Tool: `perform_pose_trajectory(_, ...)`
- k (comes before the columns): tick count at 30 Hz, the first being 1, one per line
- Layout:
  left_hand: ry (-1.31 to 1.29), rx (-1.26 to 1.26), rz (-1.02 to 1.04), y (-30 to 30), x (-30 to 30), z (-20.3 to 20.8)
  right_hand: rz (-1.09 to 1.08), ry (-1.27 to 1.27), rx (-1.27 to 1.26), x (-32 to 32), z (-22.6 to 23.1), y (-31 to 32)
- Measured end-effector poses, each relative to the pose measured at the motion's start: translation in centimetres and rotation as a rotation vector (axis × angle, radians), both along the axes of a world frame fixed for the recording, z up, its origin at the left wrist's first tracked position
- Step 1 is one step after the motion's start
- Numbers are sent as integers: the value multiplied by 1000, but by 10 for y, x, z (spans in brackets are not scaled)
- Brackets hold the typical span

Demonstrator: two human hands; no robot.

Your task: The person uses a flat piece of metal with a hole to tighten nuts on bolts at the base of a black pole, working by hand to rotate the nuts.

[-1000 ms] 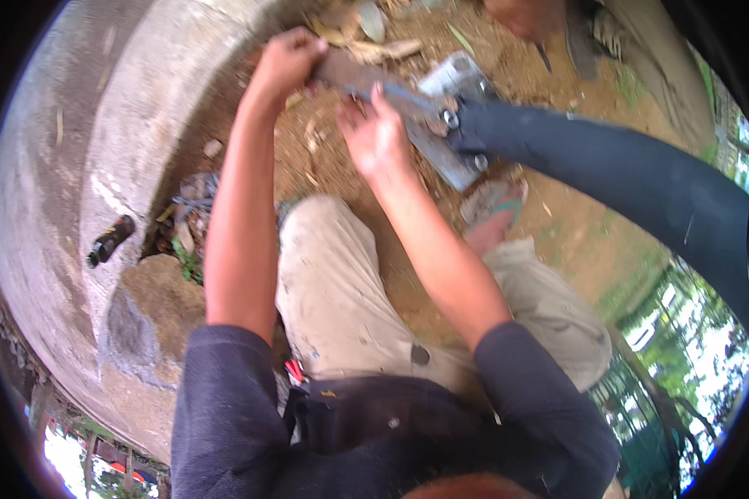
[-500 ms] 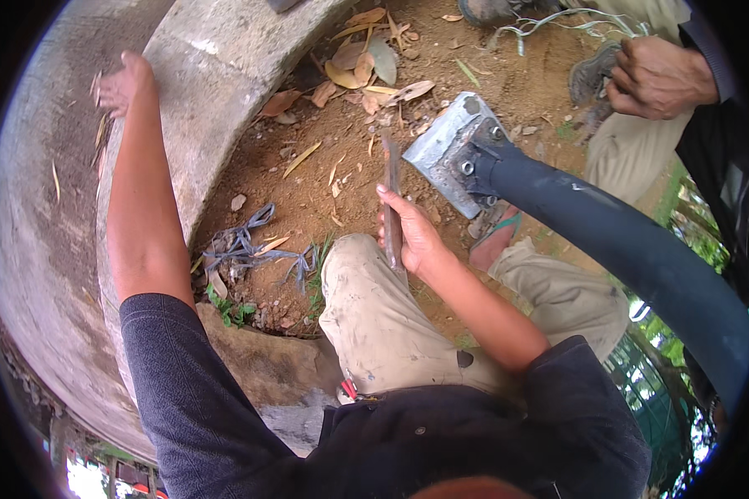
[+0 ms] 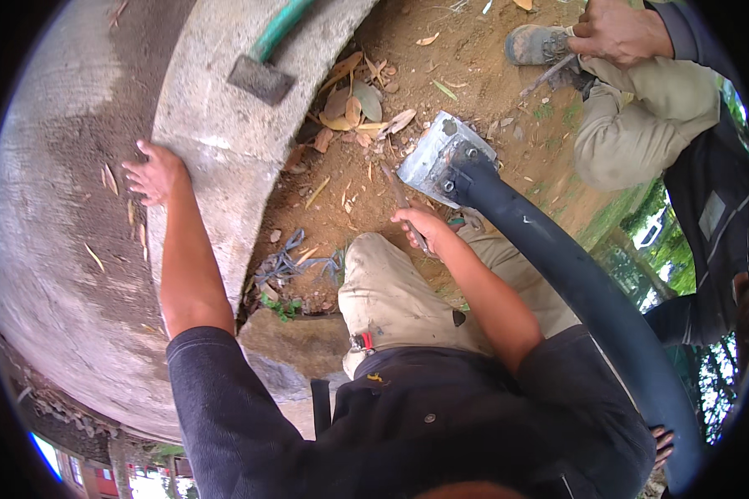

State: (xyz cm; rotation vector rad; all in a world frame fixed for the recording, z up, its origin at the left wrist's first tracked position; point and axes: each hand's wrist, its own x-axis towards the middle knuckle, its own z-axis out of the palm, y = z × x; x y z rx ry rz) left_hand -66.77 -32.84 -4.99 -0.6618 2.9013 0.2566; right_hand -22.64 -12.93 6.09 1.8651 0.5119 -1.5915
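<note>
My left hand (image 3: 156,175) rests with spread fingers at the inner edge of the pale concrete ledge (image 3: 212,179), holding nothing. My right hand (image 3: 424,227) is closed around a short, rusty metal chisel (image 3: 400,190), whose far end points up and left over the soil. Just beyond that hand lies a grey metal base plate (image 3: 429,158), bolted to the end of a thick dark pole (image 3: 549,224). A hammer (image 3: 262,79) with a green handle and blocky metal head lies on the ledge, ahead of my left hand.
At the far right a person's hand (image 3: 622,33) holds a thin rod (image 3: 549,75). Other fingers (image 3: 664,445) touch the pole at lower right. Dry leaves (image 3: 358,104) and dark plastic strips (image 3: 287,259) lie on the soil beside the curved ledge.
The view has shifted, bringing the green-handled hammer fully into sight. My left hand stays spread at the ledge, and my right keeps its chisel. The other person's thin rod now shows.
</note>
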Motion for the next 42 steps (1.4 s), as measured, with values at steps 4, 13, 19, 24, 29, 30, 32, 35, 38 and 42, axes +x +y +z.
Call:
perform_pose_trajectory(4,-39,-27,32,-14,0,0,-20,48,54,-33,61,16)
perform_pose_trajectory(13,-132,-15,-6,-1,-10,4,230,192,518,-87,110,87)
perform_pose_trajectory(19,-208,-107,-34,-2,-18,16,434,199,955,-119,86,125)
perform_pose_trajectory(24,-185,-96,-152,-31,-28,-56,495,74,1109,-113,88,112)
perform_pose_trajectory(29,-272,87,-244,-45,-65,-65,347,-77,1244,-97,104,14)
perform_pose_trajectory(30,-300,126,-255,-49,-75,-69,332,-119,1260,-98,110,-10)
perform_pose_trajectory(32,-392,216,-279,-63,-95,-82,287,-185,1254,-95,108,-63)
perform_pose_trajectory(35,-595,388,-303,-68,-137,-78,138,-276,1256,-96,114,-133)
perform_pose_trajectory(38,-945,606,-372,-53,-124,-45,-80,-320,1307,-66,112,-209)
perform_pose_trajectory(42,-1173,879,-782,25,-19,130,-241,-437,1346,-53,113,-273)
